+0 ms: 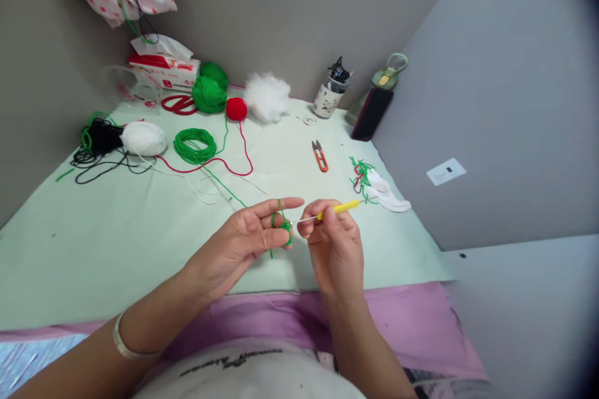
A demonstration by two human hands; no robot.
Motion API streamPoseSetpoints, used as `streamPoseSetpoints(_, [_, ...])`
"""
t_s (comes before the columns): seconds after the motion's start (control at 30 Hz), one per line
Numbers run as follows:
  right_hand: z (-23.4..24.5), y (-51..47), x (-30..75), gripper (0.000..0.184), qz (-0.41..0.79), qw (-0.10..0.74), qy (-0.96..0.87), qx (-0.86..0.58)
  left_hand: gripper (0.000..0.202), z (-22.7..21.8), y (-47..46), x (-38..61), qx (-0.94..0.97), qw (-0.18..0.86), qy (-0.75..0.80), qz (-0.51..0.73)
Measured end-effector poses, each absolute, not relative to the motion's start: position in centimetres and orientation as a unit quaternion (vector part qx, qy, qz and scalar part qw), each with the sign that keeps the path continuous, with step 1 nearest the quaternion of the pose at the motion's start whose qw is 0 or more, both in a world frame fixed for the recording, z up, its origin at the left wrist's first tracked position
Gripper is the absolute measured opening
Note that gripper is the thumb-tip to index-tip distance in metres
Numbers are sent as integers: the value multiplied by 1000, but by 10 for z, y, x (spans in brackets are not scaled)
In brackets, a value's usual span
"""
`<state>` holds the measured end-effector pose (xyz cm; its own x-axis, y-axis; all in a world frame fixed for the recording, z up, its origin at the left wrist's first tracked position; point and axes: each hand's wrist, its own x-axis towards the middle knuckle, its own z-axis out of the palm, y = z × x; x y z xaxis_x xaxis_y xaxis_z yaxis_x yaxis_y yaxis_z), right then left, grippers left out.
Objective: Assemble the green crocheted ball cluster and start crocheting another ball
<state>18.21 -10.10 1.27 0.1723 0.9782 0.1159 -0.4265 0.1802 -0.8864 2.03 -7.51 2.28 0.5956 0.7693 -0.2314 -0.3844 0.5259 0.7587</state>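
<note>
My left hand (248, 238) pinches a small green crochet piece (286, 227) between thumb and middle finger. Green yarn loops over its stretched index finger. That strand runs back across the table to a loose green coil (194, 144). My right hand (332, 240) is closed on a crochet hook with a yellow handle (340, 207). The hook's metal tip points left into the green piece. Both hands hover above the pale green table cover (116, 243), close together.
Orange thread snips (320, 156) lie beyond my hands. Yarn scraps on a white cloth (374, 186) sit to the right. At the back are green yarn balls (209, 92), a red ball (236, 108), white stuffing (267, 96), white yarn (143, 138), black yarn (102, 137), red scissors (178, 104), a tissue box (163, 68) and a cup (328, 96).
</note>
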Motion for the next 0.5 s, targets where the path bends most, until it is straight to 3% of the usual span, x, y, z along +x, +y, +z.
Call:
streamPoseSetpoints(0.2, [20,-100,179,21,593,641,-313,-373,35,26,-80,16,354,807,289,374])
streamPoseSetpoints(0.33, [18,-104,168,20,522,655,-369,-403,16,31,-87,20,391,729,335,452])
streamPoseSetpoints(0.5, [25,-112,145,20,458,639,-453,-421,12,45,-85,12,327,755,298,485])
